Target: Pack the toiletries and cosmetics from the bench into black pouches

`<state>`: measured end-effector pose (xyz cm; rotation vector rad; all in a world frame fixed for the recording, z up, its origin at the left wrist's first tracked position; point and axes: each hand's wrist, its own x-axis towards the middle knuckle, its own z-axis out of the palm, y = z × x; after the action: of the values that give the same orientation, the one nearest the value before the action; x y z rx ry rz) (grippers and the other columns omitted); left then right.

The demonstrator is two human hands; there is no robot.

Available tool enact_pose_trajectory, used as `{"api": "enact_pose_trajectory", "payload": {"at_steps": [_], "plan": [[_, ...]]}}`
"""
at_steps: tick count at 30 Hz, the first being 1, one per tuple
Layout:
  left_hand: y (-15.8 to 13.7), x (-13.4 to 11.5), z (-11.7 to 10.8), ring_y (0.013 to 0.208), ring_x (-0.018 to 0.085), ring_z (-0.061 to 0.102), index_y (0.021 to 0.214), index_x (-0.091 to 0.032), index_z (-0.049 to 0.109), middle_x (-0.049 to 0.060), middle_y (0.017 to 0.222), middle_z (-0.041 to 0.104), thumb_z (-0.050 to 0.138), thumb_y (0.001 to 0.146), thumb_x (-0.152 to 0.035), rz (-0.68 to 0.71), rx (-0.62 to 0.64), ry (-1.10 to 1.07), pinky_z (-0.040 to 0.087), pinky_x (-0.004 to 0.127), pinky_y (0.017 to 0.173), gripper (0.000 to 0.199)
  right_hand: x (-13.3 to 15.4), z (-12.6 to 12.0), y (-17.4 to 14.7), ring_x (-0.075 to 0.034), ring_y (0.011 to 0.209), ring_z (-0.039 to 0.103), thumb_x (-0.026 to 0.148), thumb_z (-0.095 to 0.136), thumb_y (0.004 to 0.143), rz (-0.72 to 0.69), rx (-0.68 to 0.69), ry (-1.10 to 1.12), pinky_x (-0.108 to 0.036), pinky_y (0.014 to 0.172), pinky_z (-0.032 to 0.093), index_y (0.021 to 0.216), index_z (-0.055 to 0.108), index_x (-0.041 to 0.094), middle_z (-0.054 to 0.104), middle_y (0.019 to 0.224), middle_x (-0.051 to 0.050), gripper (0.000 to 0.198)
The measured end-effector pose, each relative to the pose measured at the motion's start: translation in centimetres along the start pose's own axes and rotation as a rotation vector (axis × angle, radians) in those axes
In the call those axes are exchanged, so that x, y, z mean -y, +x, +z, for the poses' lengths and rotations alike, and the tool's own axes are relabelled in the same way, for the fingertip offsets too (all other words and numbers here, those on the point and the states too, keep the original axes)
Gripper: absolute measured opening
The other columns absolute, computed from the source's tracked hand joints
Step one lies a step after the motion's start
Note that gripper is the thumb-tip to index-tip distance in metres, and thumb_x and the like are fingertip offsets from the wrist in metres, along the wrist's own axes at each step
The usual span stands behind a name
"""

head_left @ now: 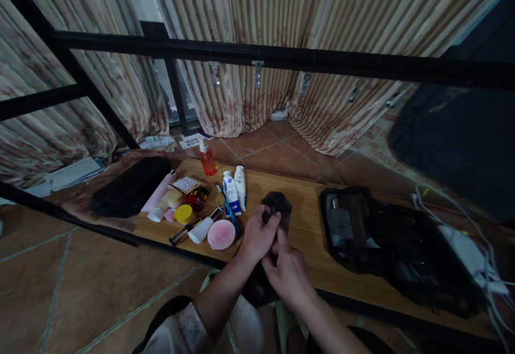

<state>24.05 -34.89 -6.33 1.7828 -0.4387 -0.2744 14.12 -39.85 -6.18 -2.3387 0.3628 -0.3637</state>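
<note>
My left hand [259,233] is closed around a dark, glossy, pouch-like item [281,202] that stands up past its fingers; I cannot make out its exact kind. Just below, my right hand [289,271] has its fingers bent in against the same item, which partly hides between the hands. More black material hangs under my wrists at the bench's front edge. To the left lie a pink round dish [221,234], a toothbrush [227,201], a white-and-blue tube [231,193] and a white tube [240,186].
The wooden bench [306,196] also bears a red spray bottle [207,160], a yellow-lidded jar [184,214], a pink tube [160,193] and a black pouch [131,186]. An open black mesh bag [354,225] and white cables [483,230] are at right. A black rail [281,57] crosses ahead.
</note>
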Motion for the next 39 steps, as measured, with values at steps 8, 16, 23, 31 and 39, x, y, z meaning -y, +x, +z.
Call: {"api": "enact_pose_trajectory", "payload": {"at_steps": [8, 16, 23, 31, 39], "plan": [[-0.4, -0.3, 0.0, 0.073, 0.015, 0.052, 0.078, -0.021, 0.053, -0.002, 0.074, 0.054, 0.048, 0.086, -0.03, 0.154, -0.013, 0.077, 0.039, 0.026, 0.069, 0.013, -0.6, -2.7, 1.1, -0.011, 0.046, 0.053, 0.02, 0.048, 0.079, 0.078, -0.056, 0.199, -0.021, 0.046, 0.038, 0.105, 0.061, 0.021, 0.061, 0.061, 0.004, 0.029], [-3.0, -0.6, 1.1, 0.082, 0.016, 0.054, 0.089, -0.021, 0.052, 0.003, 0.087, 0.054, 0.043, 0.09, -0.023, 0.39, 0.125, 0.306, 0.043, 0.027, 0.075, 0.01, -4.2, -5.1, 3.8, -0.016, 0.072, 0.062, 0.042, 0.055, 0.082, 0.17, -0.471, 0.238, -0.028, 0.066, 0.048, 0.092, 0.067, 0.019, 0.068, 0.086, -0.004, 0.027], [-4.3, 0.4, 2.2, 0.092, 0.018, 0.057, 0.095, -0.019, 0.053, 0.006, 0.097, 0.057, 0.042, 0.09, -0.021, 0.544, 0.201, 0.465, 0.046, 0.03, 0.081, 0.012, -5.5, -5.0, 5.2, -0.021, 0.093, 0.064, 0.035, 0.066, 0.074, 0.183, -0.263, 0.17, -0.035, 0.085, 0.049, 0.104, 0.065, 0.018, 0.069, 0.102, -0.007, 0.034], [-4.5, 0.9, 2.8, 0.085, 0.017, 0.058, 0.091, -0.019, 0.052, 0.005, 0.093, 0.057, 0.041, 0.091, -0.021, 0.565, 0.194, 0.542, 0.047, 0.028, 0.076, 0.011, -6.0, -5.0, 5.3, -0.02, 0.086, 0.067, 0.017, 0.058, 0.075, 0.227, -0.23, 0.041, -0.034, 0.083, 0.05, 0.09, 0.069, 0.022, 0.073, 0.093, -0.003, 0.02], [-5.0, 1.2, 2.9, 0.084, 0.017, 0.058, 0.092, -0.019, 0.052, 0.005, 0.093, 0.058, 0.042, 0.091, -0.021, 0.613, 0.228, 0.603, 0.047, 0.028, 0.074, 0.011, -7.1, -6.1, 5.2, -0.021, 0.094, 0.065, 0.016, 0.06, 0.072, 0.113, 0.036, -0.005, -0.035, 0.086, 0.046, 0.101, 0.067, 0.027, 0.071, 0.101, -0.001, 0.032]]}}
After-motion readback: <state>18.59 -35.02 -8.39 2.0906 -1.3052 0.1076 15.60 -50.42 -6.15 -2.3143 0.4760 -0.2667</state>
